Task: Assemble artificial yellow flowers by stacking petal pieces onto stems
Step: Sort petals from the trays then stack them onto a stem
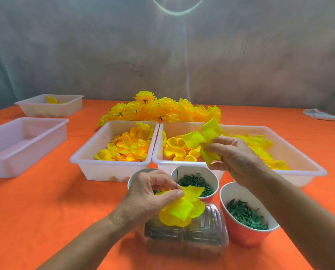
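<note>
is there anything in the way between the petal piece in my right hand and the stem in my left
Nothing visible. The petal piece in the right hand hangs above the trays; the stem tip pokes up bare from the left hand, open air between.

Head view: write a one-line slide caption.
Left hand holds stem with stacked petals; right hand brings another petal piece.

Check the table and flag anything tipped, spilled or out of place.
The red cup of green leaf pieces at front right leans instead of standing upright, though nothing has spilled. Otherwise the trays and flower pile look orderly.
</note>
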The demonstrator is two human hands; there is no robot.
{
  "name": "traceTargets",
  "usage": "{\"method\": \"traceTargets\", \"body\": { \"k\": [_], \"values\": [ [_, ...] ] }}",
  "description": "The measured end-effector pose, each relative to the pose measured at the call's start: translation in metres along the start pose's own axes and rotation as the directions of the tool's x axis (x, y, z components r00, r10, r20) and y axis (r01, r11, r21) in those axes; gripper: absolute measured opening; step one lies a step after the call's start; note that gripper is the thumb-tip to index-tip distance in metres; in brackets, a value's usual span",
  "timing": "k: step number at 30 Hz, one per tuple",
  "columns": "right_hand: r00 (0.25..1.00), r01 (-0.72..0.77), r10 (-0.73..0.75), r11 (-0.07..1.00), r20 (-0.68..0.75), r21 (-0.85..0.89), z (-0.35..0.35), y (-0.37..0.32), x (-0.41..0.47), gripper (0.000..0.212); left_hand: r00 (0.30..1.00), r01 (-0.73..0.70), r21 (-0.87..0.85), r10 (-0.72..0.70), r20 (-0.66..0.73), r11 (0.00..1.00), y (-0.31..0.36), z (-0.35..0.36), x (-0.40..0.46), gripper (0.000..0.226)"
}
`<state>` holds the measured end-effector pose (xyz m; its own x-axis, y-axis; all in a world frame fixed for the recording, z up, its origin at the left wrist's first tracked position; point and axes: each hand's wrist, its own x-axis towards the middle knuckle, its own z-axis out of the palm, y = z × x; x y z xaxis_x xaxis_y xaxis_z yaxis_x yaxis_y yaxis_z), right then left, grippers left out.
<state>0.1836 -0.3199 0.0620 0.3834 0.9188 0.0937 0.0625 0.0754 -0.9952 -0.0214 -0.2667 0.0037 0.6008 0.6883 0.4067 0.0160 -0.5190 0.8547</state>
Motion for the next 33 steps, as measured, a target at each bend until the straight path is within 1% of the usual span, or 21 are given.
{"method": "traceTargets", "body": {
  "k": [2, 3, 4, 6, 8, 10, 13, 16, 18, 19, 20, 22, 23, 25, 27, 30, 31, 33],
  "values": [
    [0.998, 0.045, -0.042, 0.997, 0.045, -0.060, 0.004, -0.004, -0.007, 0.013, 0.999, 0.036, -0.021, -0.035, 0.032, 0.999, 0.002, -0.003, 0.001, 0.002],
    [0.996, 0.064, -0.059, 0.995, 0.064, -0.078, 0.005, -0.005, -0.010, 0.015, 0.997, 0.063, -0.046, -0.061, 0.045, 0.997, 0.003, -0.005, 0.001, 0.005],
    [0.995, 0.078, -0.071, 0.993, 0.075, -0.092, 0.007, -0.005, -0.012, 0.017, 0.995, 0.091, -0.077, -0.087, 0.044, 0.993, 0.005, -0.006, 0.002, 0.009],
    [0.993, 0.099, -0.091, 0.989, 0.077, -0.112, 0.012, -0.006, -0.016, 0.020, 0.994, 0.109, -0.106, -0.111, -0.015, 0.988, 0.009, -0.009, 0.006, 0.022],
    [0.991, 0.109, -0.100, 0.987, 0.085, -0.119, 0.017, -0.007, -0.019, 0.021, 0.993, 0.089, -0.092, -0.095, -0.066, 0.992, 0.017, -0.009, 0.011, 0.033],
    [0.990, 0.116, -0.105, 0.986, 0.093, -0.122, 0.020, -0.008, -0.020, 0.018, 0.995, 0.067, -0.100, -0.074, -0.071, 0.993, 0.025, -0.008, 0.015, 0.044],
    [0.988, 0.136, -0.124, 0.980, 0.095, -0.143, 0.023, -0.010, -0.022, 0.013, 0.994, 0.054, -0.062, -0.060, -0.096, 0.997, 0.032, -0.008, 0.017, 0.057],
    [0.980, 0.168, -0.144, 0.968, 0.135, -0.185, 0.025, -0.010, -0.025, 0.012, 0.983, 0.046, 0.046, -0.038, -0.179, 0.998, 0.032, -0.007, 0.021, 0.058],
    [0.972, 0.191, -0.157, 0.962, 0.177, -0.193, 0.027, -0.011, -0.026, 0.015, 0.977, 0.045, 0.069, -0.030, -0.210, 0.997, 0.034, -0.008, 0.028, 0.060],
    [0.968, 0.199, -0.161, 0.961, 0.194, -0.193, 0.029, -0.012, -0.026, 0.018, 0.980, 0.053, 0.075, -0.037, -0.196, 0.996, 0.036, -0.009, 0.032, 0.059],
    [0.964, 0.206, -0.165, 0.959, 0.208, -0.195, 0.031, -0.013, -0.026, 0.019, 0.985, 0.057, 0.068, -0.045, -0.167, 0.996, 0.037, -0.010, 0.036, 0.051],
    [0.962, 0.212, -0.167, 0.956, 0.217, -0.205, 0.033, -0.014, -0.027, 0.020, 0.992, 0.046, 0.009, -0.045, -0.115, 0.999, 0.039, -0.010, 0.042, 0.027],
    [0.964, 0.206, -0.162, 0.956, 0.213, -0.209, 0.033, -0.014, -0.026, 0.019, 0.993, 0.037, -0.007, -0.038, -0.115, 0.999, 0.037, -0.011, 0.043, 0.021],
    [0.972, 0.176, -0.140, 0.965, 0.187, -0.196, 0.033, -0.014, -0.025, 0.022, 0.990, 0.022, 0.000, -0.022, -0.139, 1.000, 0.033, -0.012, 0.046, 0.015],
    [0.978, 0.135, -0.109, 0.981, 0.175, -0.142, 0.033, -0.014, -0.023, 0.024, 0.987, 0.010, -0.023, -0.014, -0.159, 1.000, 0.029, -0.013, 0.048, 0.013],
    [0.970, 0.106, -0.092, 0.993, 0.223, -0.052, 0.031, -0.013, -0.021, 0.016, 0.983, -0.004, -0.047, -0.004, -0.183, 0.999, 0.026, -0.013, 0.050, 0.012],
    [0.965, 0.110, -0.098, 0.993, 0.241, -0.036, 0.031, -0.013, -0.021, 0.018, 0.981, -0.016, -0.053, 0.005, -0.193, 0.998, 0.025, -0.013, 0.051, 0.011],
    [0.965, 0.127, -0.115, 0.991, 0.237, -0.034, 0.031, -0.013, -0.022, 0.030, 0.977, -0.049, -0.066, 0.034, -0.210, 0.997, 0.026, -0.013, 0.051, 0.010]
  ]
}}
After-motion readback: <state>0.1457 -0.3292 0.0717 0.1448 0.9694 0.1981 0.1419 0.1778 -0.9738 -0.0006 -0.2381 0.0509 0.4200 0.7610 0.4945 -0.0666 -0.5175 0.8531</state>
